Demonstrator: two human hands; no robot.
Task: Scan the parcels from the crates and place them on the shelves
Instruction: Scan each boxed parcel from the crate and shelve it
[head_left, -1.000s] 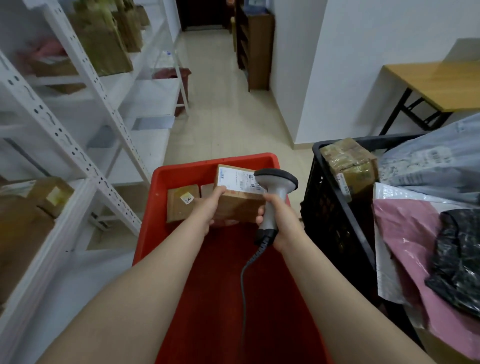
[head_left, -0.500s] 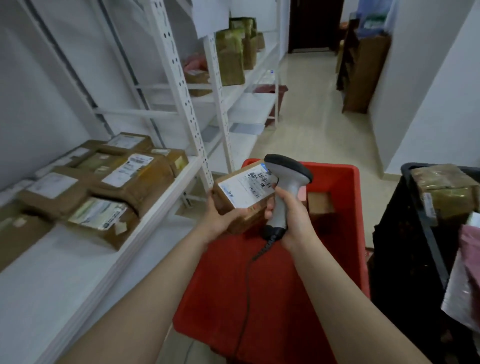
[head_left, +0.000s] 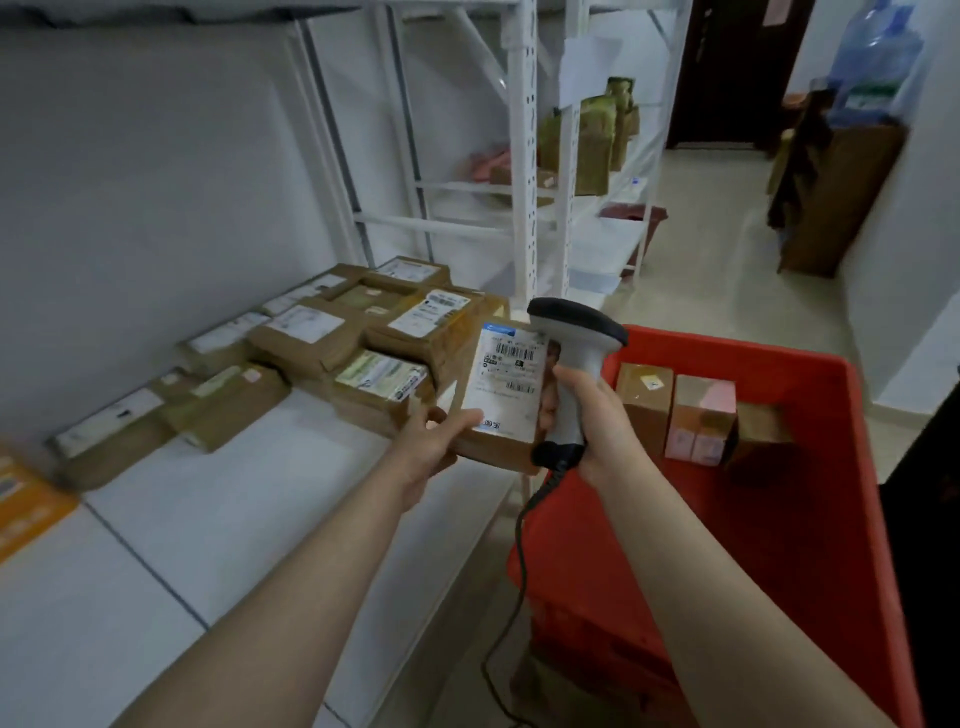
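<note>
My left hand grips a brown cardboard parcel with a white barcode label facing up, held over the shelf's front edge. My right hand grips the handle of a grey barcode scanner, whose dark head sits just above the parcel's label. The scanner's cable hangs down toward the floor. The red crate stands to the right with three small boxes at its far end. The white shelf on the left carries several labelled brown parcels.
White perforated shelf uprights rise behind the parcels. Further shelves hold brown bags and a pink packet. A brown cabinet with a water bottle stands down the corridor. A dark crate edge shows at the right.
My view has swung left toward the shelf. The parcel and scanner have moved left with my hands, from above the red crate to the shelf's edge.
</note>
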